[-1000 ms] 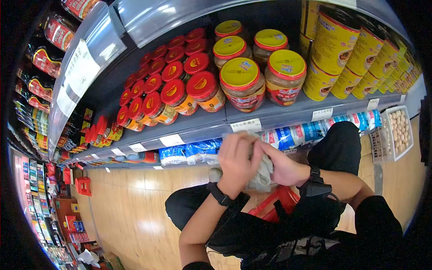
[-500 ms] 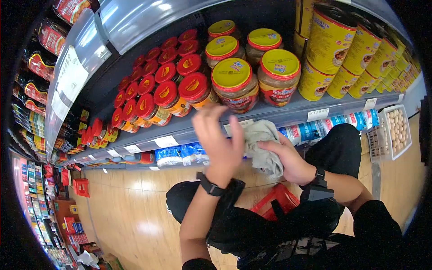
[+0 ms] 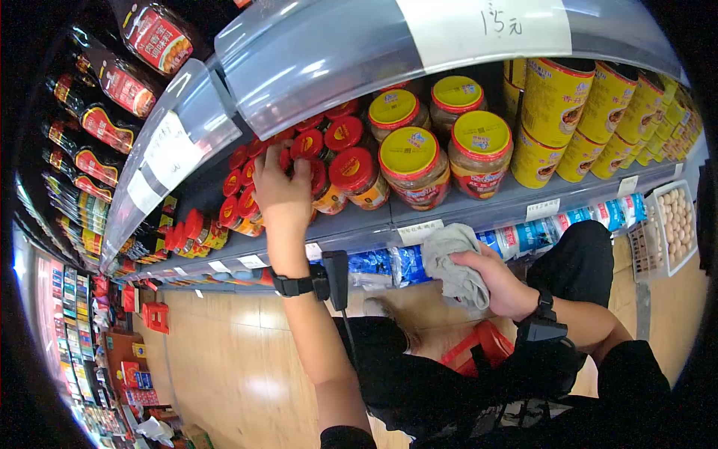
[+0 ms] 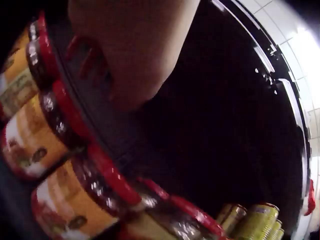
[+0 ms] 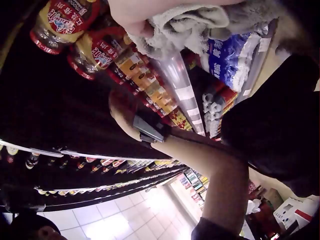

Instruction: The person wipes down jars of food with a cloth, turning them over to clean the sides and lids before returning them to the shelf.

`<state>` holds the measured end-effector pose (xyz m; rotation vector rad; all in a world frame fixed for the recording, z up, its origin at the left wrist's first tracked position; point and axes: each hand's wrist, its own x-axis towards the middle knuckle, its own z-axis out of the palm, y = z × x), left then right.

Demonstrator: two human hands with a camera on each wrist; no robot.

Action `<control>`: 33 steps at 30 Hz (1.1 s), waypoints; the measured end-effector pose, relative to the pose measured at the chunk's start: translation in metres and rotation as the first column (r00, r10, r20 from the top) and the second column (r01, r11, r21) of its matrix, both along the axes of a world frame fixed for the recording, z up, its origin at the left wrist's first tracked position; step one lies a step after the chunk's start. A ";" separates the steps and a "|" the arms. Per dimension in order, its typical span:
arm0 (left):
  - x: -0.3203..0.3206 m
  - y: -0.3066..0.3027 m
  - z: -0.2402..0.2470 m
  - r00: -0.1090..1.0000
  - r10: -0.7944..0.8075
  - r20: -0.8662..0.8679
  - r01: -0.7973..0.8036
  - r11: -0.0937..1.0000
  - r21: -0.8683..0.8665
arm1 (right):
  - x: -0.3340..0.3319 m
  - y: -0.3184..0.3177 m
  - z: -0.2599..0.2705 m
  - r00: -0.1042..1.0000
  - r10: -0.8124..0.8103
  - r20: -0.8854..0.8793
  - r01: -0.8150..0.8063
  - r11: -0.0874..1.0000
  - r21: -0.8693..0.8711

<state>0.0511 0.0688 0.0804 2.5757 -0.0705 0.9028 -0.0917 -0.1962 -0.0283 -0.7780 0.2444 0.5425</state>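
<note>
Hdwr. price card [image 3: 486, 34]: "15元". Big jar lbl [image 5: 67, 19]: "红烧猪肉". Yellow can lbl [image 3: 559, 93]: "香菇", rest illeg.

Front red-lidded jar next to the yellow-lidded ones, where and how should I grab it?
Probably around its lid, from the front and above: the jar stands upright, its round top is uncovered, and neighbouring jars crowd both sides.

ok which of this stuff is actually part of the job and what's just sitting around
Seems part of the job:
grey cloth, held in the right hand
red-lidded jars, with the left hand among them

Apparently just there:
yellow-lidded jars
yellow cans, stacked
blue-and-white bags below the jars
dark bottles
white basket
</note>
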 end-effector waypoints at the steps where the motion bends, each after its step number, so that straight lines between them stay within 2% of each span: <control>1: 0.002 0.004 0.004 0.996 -0.015 -0.085 0.015 1.000 -0.006 | 0.000 0.001 0.000 1.000 -0.006 0.003 0.006 1.000 0.000; 3: -0.004 0.009 -0.004 0.994 0.003 -0.112 0.000 1.000 0.030 | 0.003 -0.001 -0.001 0.998 -0.050 0.024 0.050 0.999 -0.009; 5: -0.021 0.009 -0.006 0.958 0.097 -0.269 -0.058 0.987 0.149 | 0.003 -0.005 -0.001 0.999 -0.044 -0.001 0.044 0.999 -0.016; 7: -0.010 0.022 -0.012 0.967 0.047 -0.249 -0.016 0.992 0.125 | 0.007 -0.004 0.001 0.999 -0.033 -0.003 0.033 0.999 -0.006; 9: 0.000 0.030 -0.013 0.961 -0.064 -0.268 0.055 0.998 -0.042 | 0.005 -0.001 0.003 0.999 -0.043 0.012 0.043 0.999 -0.002; 10: -0.004 0.023 -0.006 0.962 -0.060 -0.268 0.050 0.998 -0.044 | 0.005 0.000 0.001 0.999 -0.038 0.012 0.038 0.999 -0.004; 12: -0.017 0.005 0.004 0.918 0.089 -0.387 -0.022 0.985 0.172 | 0.005 0.001 -0.005 0.999 -0.041 0.021 0.041 0.998 -0.038; 13: -0.020 0.003 0.003 0.917 0.090 -0.389 -0.026 0.986 0.165 | 0.005 0.002 -0.004 0.999 -0.036 0.020 0.037 0.998 -0.046; 15: -0.024 0.002 -0.001 0.957 0.026 -0.288 0.050 0.967 0.251 | 0.005 0.004 -0.004 0.998 -0.055 0.024 0.057 0.997 -0.058; 19: -0.012 0.011 -0.009 0.961 0.069 -0.269 0.010 0.959 0.282 | 0.005 0.007 -0.002 0.999 -0.034 0.008 0.034 0.999 -0.026; 22: -0.009 0.019 -0.006 0.964 -0.030 -0.264 0.087 0.974 0.208 | 0.006 0.005 -0.003 0.999 -0.036 0.023 0.037 0.998 -0.046; 24: -0.020 0.019 0.005 0.969 -0.159 -0.189 0.173 0.983 0.057 | 0.006 0.004 -0.003 0.999 -0.027 0.025 0.028 0.999 -0.044; 25: -0.024 0.021 0.010 0.967 -0.170 -0.187 0.185 0.981 0.064 | 0.006 0.002 -0.002 0.999 -0.039 0.028 0.040 0.998 -0.038; 26: -0.028 0.024 0.015 0.958 -0.253 -0.132 0.234 0.962 -0.141 | 0.005 0.001 -0.001 0.999 -0.023 0.035 0.024 0.999 -0.032; 27: -0.033 0.027 0.020 0.944 -0.323 -0.068 0.283 0.898 -0.335 | 0.004 0.001 -0.002 0.999 -0.008 0.040 0.009 1.000 -0.024; 29: -0.043 0.030 0.028 0.935 -0.355 0.007 0.294 0.763 -0.576 | 0.003 -0.001 -0.007 0.997 -0.007 0.071 0.008 1.000 -0.016; 30: -0.043 0.031 0.017 0.905 -0.396 0.159 0.404 0.678 -0.614 | 0.002 -0.002 -0.009 0.995 0.012 0.103 -0.010 1.000 -0.024; 31: -0.049 0.021 0.013 0.906 -0.397 0.147 0.399 0.685 -0.609 | -0.001 -0.001 -0.010 0.995 0.012 0.095 -0.011 1.000 -0.012; 32: -0.058 0.005 0.006 0.894 -0.379 0.241 0.385 0.371 -0.845 | -0.003 -0.001 -0.010 0.962 0.023 0.271 0.025 0.985 -0.173; 33: -0.068 -0.010 -0.003 0.892 -0.320 0.320 0.335 -0.007 -0.942 | -0.005 0.000 -0.011 0.899 0.064 0.433 0.087 0.944 -0.320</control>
